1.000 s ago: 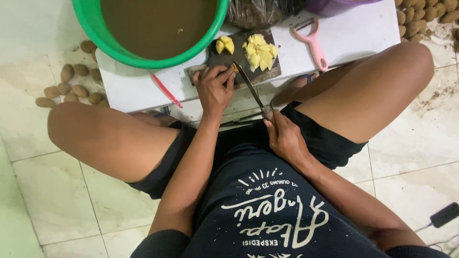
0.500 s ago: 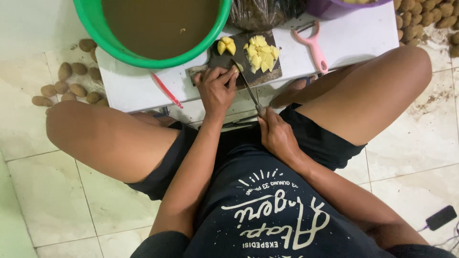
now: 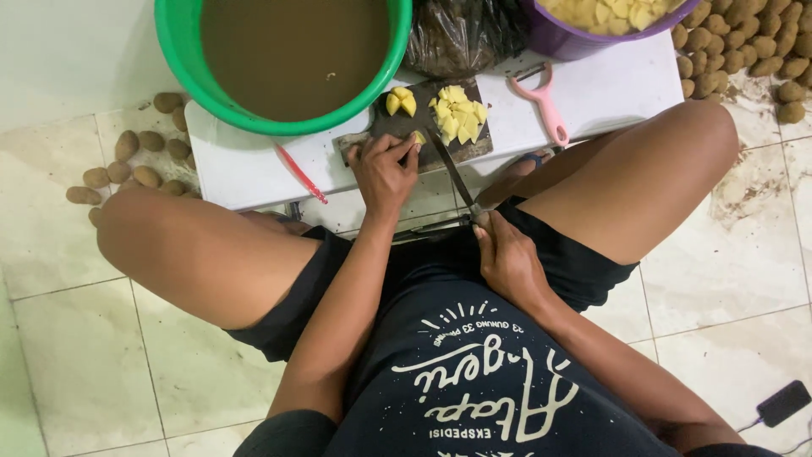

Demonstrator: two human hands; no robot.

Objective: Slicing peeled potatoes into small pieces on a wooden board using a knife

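Note:
My left hand (image 3: 385, 169) presses a piece of peeled potato (image 3: 418, 137) down on a dark cutting board (image 3: 397, 118). My right hand (image 3: 507, 254) grips the handle of a long knife (image 3: 455, 176), whose blade reaches up to that piece. Yellow potato chunks (image 3: 459, 114) lie in a heap on the board's right part, and a halved piece (image 3: 400, 101) sits at its far edge. The board rests on a low white table (image 3: 254, 165) between my knees.
A green tub (image 3: 182, 59) of brown water stands at the table's back left, a purple bowl (image 3: 562, 38) of cut potato at the back right, a dark plastic bag (image 3: 461, 34) between them. A pink peeler (image 3: 548, 106) and red tool (image 3: 298, 172) lie on the table. Unpeeled potatoes (image 3: 127, 161) litter the floor.
The camera view has shifted, bringing the purple bowl into sight. My right hand has drawn the knife back toward me a little; my left hand still holds the piece on the board.

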